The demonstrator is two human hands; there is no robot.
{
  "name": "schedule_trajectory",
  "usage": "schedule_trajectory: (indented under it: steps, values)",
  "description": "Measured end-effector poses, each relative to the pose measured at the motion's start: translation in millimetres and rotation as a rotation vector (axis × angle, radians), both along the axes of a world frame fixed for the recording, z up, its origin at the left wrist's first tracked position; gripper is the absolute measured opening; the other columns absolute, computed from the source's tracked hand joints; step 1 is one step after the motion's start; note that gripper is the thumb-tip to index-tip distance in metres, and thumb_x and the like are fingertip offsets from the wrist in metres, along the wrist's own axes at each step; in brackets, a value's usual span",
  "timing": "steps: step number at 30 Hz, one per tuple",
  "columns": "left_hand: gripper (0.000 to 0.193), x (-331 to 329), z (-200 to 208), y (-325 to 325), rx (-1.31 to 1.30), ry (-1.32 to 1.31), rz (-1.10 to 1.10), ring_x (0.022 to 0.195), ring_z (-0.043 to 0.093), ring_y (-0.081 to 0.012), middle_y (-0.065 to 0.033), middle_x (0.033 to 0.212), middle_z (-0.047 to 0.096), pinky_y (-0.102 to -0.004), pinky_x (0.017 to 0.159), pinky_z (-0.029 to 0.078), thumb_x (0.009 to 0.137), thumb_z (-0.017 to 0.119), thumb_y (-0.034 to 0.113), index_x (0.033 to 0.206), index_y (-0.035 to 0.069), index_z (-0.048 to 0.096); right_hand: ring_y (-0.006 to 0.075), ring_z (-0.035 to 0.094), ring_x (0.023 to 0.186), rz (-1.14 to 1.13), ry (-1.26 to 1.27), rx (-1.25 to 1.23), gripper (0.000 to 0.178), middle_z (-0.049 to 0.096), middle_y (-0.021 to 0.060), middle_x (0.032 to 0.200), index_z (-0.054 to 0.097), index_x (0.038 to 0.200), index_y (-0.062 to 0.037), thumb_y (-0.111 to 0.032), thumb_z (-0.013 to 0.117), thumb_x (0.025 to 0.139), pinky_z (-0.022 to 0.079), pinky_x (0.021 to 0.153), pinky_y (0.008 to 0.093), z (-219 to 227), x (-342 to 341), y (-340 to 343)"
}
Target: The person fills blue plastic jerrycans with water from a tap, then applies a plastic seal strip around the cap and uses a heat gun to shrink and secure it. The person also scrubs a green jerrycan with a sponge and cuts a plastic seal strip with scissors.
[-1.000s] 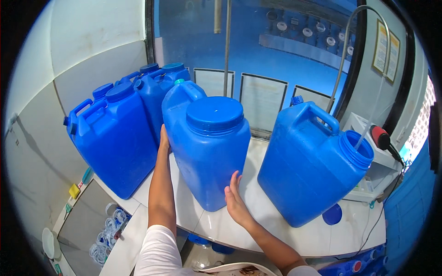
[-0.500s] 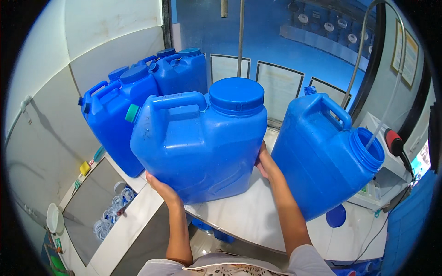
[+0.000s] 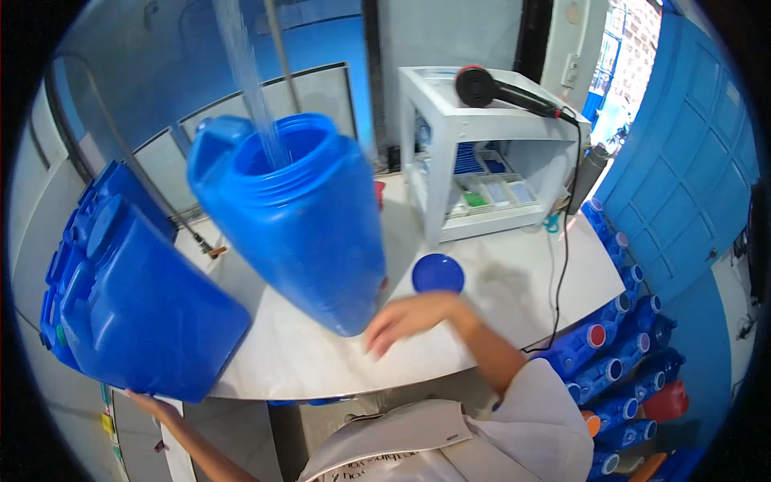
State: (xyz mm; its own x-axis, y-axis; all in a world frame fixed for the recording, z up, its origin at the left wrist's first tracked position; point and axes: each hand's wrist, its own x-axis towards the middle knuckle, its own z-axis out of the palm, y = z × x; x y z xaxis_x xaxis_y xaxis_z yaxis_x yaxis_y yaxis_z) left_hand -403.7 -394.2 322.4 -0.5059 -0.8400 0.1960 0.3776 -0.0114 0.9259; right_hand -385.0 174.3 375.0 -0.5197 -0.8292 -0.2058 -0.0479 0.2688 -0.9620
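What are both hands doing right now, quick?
Left hand: at the lower edge of the front-left blue jug; grip can't be told.
Right hand: blurred, loosely open near the uncapped blue jug, holding nothing visible.

Has the left grip (image 3: 147, 403) against the lower near edge of a capped blue jerrycan (image 3: 165, 301), at the left end of the white desk (image 3: 321, 367) beside other blue jerrycans (image 3: 148, 201). Holds the right grip (image 3: 414, 315), blurred, with fingers loosely bent, near the foot of an open-mouthed blue jerrycan (image 3: 321, 233). Shows a clear water stream (image 3: 247, 76) falling into that wide mouth. Includes, farther right, a flat-lying round blue lid (image 3: 438, 274), a white shelf unit (image 3: 498, 127) topped by a black hair dryer (image 3: 477, 88), and massed blue bottles (image 3: 594, 379) beyond the desk.
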Motion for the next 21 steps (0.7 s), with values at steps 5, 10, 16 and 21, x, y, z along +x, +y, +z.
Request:
schedule_trajectory:
  steps: [5, 10, 16, 21]
  values:
    - [0.043, 28.1, 6.5, 134.0, -0.454, 0.067, 0.253, 0.114, 0.045, -0.0277, -0.0150, 0.130, 0.041, -0.0381, 0.100, 0.032, 0.094, 0.038, 0.027, 0.126, -0.002, 0.040, 0.0215, 0.063, 0.077, -1.363, 0.753, 0.272, 0.012, 0.066, 0.0135, 0.080, 0.066, 0.083, -0.0013, -0.006, 0.055, 0.078, 0.048, 0.069, 0.0343, -60.5, -55.4, 251.6]
    - [0.033, 61.1, -30.1, 294.4, -1.331, -0.079, -0.268, 0.102, 0.051, -0.0356, -0.0194, 0.108, 0.053, -0.0423, 0.088, 0.041, 0.080, 0.053, 0.005, 0.112, -0.002, 0.048, 0.0318, 0.061, 0.076, -1.690, 1.088, 1.091, 0.011, 0.064, 0.0135, 0.083, 0.068, 0.078, -0.0100, -0.018, 0.060, 0.075, 0.049, 0.074, 0.0407, -111.6, -172.9, 398.3]
    - [0.028, 78.1, -10.6, 382.4, -1.505, -0.177, -0.891, 0.072, 0.059, -0.0310, -0.0136, 0.083, 0.059, -0.0381, 0.064, 0.049, 0.066, 0.056, -0.003, 0.094, 0.002, 0.056, 0.0335, 0.048, 0.114, -1.453, 1.158, 1.151, 0.045, 0.051, 0.0130, 0.123, 0.052, 0.119, -0.0107, -0.015, 0.057, 0.074, 0.044, 0.084, 0.0481, -130.7, -229.7, 414.5]
    - [0.021, 72.4, -8.1, 424.4, -1.426, -0.205, -0.990, 0.067, 0.060, -0.0271, -0.0102, 0.079, 0.061, -0.0346, 0.059, 0.049, 0.068, 0.058, -0.002, 0.088, 0.004, 0.059, 0.0358, 0.036, 0.125, -1.475, 0.852, 1.099, 0.059, 0.037, 0.0139, 0.138, 0.039, 0.132, -0.0119, -0.018, 0.057, 0.077, 0.039, 0.092, 0.0531, -143.5, -245.4, 410.8]
